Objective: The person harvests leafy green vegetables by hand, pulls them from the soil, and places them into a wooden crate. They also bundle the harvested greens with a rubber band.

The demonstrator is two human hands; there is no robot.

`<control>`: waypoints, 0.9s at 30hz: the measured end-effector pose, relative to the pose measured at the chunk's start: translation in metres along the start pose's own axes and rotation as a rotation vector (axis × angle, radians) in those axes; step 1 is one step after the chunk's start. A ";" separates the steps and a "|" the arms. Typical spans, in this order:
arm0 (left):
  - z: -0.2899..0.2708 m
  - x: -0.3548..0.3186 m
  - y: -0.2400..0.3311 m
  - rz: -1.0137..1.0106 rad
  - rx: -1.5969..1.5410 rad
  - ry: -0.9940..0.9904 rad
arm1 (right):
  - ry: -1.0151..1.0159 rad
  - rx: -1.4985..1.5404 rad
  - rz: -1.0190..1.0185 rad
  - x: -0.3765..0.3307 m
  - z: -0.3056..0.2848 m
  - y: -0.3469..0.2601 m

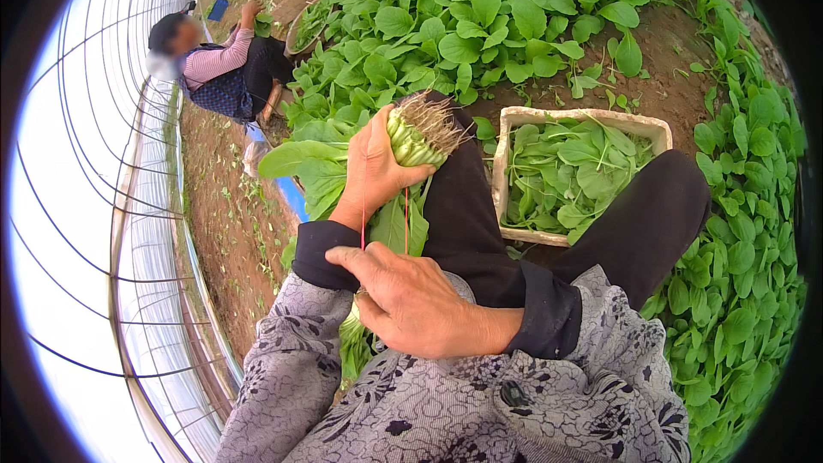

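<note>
My left hand (373,159) is wrapped round a bunch of leafy greens (413,150). The bunch's pale stems and hairy roots stick out past my thumb, and its broad leaves hang to the left and below. Nearer my body, my right hand (411,296) has its fingers curled on a thin pinkish-red band (363,230). Two taut strands of it run up toward the bunch. Whether it is a loop or a string cannot be made out, as its ends are hidden by my hands. The right fingertips lie close to my left cuff.
A pale crate (583,111) holding loose green leaves (591,171) stands between my knees. Rows of greens (480,21) grow ahead and to the right. At the left a co-worker (219,64) sits on the soil near the curved plastic greenhouse wall (103,206). More greens (353,347) lie under my arms.
</note>
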State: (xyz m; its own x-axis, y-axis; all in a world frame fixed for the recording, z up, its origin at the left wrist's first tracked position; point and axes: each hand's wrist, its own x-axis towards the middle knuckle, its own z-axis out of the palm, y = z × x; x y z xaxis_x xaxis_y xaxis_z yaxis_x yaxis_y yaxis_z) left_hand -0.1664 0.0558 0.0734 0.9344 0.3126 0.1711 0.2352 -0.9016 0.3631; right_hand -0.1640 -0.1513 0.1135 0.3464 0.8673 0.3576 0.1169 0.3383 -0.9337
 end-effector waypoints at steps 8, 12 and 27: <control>-0.007 -0.014 -0.009 -0.162 0.021 0.005 | 0.174 -0.641 0.013 0.072 -0.078 0.082; -0.010 -0.010 -0.003 -0.143 0.037 0.003 | 0.230 -0.565 0.047 0.114 -0.081 0.117; -0.016 -0.011 -0.021 -0.242 -0.013 -0.049 | 0.157 -0.582 -0.150 0.153 -0.079 0.104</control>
State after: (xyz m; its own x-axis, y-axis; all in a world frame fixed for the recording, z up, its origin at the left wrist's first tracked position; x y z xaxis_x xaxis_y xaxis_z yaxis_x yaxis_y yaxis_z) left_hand -0.1861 0.0766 0.0788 0.8631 0.5040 0.0333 0.4506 -0.7981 0.4000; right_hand -0.0256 -0.0119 0.0697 0.4146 0.7464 0.5206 0.6481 0.1595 -0.7447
